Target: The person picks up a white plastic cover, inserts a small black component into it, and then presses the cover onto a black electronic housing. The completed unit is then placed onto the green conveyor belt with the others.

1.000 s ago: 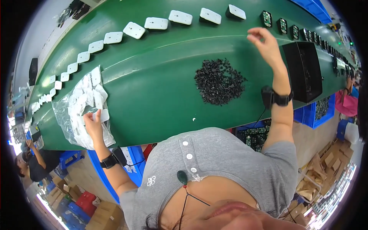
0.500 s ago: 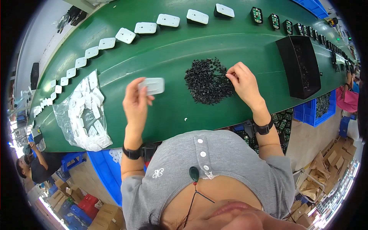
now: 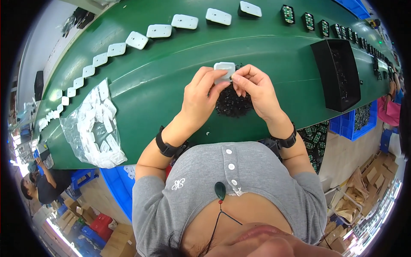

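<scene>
My left hand [image 3: 198, 95] grips a white plastic cover [image 3: 224, 67], a rounded rectangle, between thumb and fingers. At the cover's lower right corner, my right hand [image 3: 259, 91] pinches a tiny dark part, most likely one of the small black pieces; the fingertips mostly hide it. Both hands meet above the far side of a pile of small black plastic parts [image 3: 233, 106], which they partly cover. To the left lies a clear plastic bag [image 3: 75, 124] spilling more white covers [image 3: 107, 124].
White-topped housings [image 3: 159, 31] curve along the far and left side of the green table [image 3: 162, 81]. Black housings with green circuit boards [image 3: 288, 15] line the far right. A black bin [image 3: 325, 77] stands right, near a blue crate [image 3: 349, 128]. Other people work at both sides.
My left hand has brought the white cover rightward and up to my right hand. My right hand has shifted slightly left from the pile's edge, and both now meet at the cover.
</scene>
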`<action>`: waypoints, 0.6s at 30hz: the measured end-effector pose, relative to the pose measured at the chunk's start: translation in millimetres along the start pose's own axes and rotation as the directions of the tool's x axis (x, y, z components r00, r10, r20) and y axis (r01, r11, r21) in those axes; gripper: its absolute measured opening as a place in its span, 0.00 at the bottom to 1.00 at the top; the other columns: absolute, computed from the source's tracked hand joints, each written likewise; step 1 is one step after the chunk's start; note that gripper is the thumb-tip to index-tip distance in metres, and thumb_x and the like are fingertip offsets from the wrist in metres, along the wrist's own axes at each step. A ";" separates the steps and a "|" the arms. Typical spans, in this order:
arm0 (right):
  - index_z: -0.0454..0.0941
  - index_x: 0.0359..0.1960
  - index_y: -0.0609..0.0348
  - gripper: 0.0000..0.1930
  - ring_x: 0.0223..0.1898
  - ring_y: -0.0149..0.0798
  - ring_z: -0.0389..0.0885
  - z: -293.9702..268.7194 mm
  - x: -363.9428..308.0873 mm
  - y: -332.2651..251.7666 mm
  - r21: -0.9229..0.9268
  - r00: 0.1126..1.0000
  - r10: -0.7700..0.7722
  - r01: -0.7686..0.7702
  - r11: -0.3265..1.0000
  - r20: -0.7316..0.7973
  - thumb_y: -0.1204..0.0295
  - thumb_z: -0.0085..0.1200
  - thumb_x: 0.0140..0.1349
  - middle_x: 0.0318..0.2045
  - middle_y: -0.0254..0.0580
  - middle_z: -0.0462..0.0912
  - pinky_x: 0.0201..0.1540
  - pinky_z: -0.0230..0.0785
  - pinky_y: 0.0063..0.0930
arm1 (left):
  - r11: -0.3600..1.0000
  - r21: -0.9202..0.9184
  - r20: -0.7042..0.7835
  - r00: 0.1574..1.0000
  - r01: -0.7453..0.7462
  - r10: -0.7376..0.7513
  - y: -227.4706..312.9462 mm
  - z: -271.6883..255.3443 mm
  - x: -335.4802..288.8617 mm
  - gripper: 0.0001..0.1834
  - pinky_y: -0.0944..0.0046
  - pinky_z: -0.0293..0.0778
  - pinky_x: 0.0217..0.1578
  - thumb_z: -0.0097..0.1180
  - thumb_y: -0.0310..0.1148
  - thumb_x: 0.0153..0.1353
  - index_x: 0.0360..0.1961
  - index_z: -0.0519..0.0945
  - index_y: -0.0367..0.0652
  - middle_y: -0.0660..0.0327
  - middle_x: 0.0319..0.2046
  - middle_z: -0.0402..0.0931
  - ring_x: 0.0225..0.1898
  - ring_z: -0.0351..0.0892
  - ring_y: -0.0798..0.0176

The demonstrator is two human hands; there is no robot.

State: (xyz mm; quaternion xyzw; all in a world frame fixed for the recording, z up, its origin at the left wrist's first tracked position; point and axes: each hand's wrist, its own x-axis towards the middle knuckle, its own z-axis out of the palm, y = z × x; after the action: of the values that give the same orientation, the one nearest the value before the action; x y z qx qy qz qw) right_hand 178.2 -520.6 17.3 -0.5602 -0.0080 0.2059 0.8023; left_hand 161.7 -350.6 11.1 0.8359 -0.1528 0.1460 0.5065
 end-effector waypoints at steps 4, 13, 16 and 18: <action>0.74 0.34 0.59 0.05 0.25 0.21 0.69 11.5 8.5 5.5 -0.044 1.000 0.002 -0.002 0.999 0.008 0.71 0.53 0.64 0.24 0.29 0.75 0.29 0.61 0.15 | 0.998 -0.051 0.002 0.999 0.034 -0.034 -9.3 -6.7 -3.9 0.12 0.66 0.73 0.24 0.60 0.19 0.51 0.39 0.79 0.39 0.57 0.31 0.73 0.26 0.76 0.60; 0.75 0.37 0.60 0.08 0.25 0.21 0.68 23.1 18.2 13.9 -0.022 0.990 0.106 -0.105 0.994 0.098 0.69 0.52 0.65 0.24 0.28 0.74 0.29 0.60 0.14 | 0.999 -0.031 -0.075 0.997 0.020 -0.022 -17.2 -20.2 -12.1 0.12 0.65 0.73 0.24 0.61 0.19 0.51 0.38 0.80 0.41 0.58 0.30 0.72 0.26 0.75 0.61; 0.75 0.37 0.62 0.07 0.26 0.21 0.70 29.2 15.2 14.2 -0.050 0.991 0.121 -0.118 0.992 0.060 0.71 0.53 0.65 0.25 0.29 0.74 0.30 0.62 0.15 | 0.999 -0.040 -0.086 0.996 0.033 -0.036 -21.8 -19.6 -15.2 0.11 0.64 0.73 0.24 0.61 0.19 0.51 0.37 0.79 0.40 0.58 0.29 0.72 0.26 0.75 0.60; 0.76 0.38 0.63 0.06 0.27 0.23 0.72 37.3 11.1 16.1 -0.192 0.989 -0.125 0.109 0.975 -0.075 0.74 0.56 0.62 0.28 0.32 0.75 0.31 0.65 0.16 | 0.999 -0.007 -0.070 0.997 0.038 -0.039 -20.8 -19.9 -13.7 0.10 0.64 0.73 0.24 0.60 0.19 0.51 0.36 0.79 0.39 0.58 0.29 0.72 0.26 0.75 0.59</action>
State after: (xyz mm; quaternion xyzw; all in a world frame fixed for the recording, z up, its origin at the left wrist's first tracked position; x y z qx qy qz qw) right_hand 174.1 -478.8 14.3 -0.6402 -0.0254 0.1320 0.7564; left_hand 155.8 -322.2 -2.2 0.8316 -0.1190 0.1652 0.5167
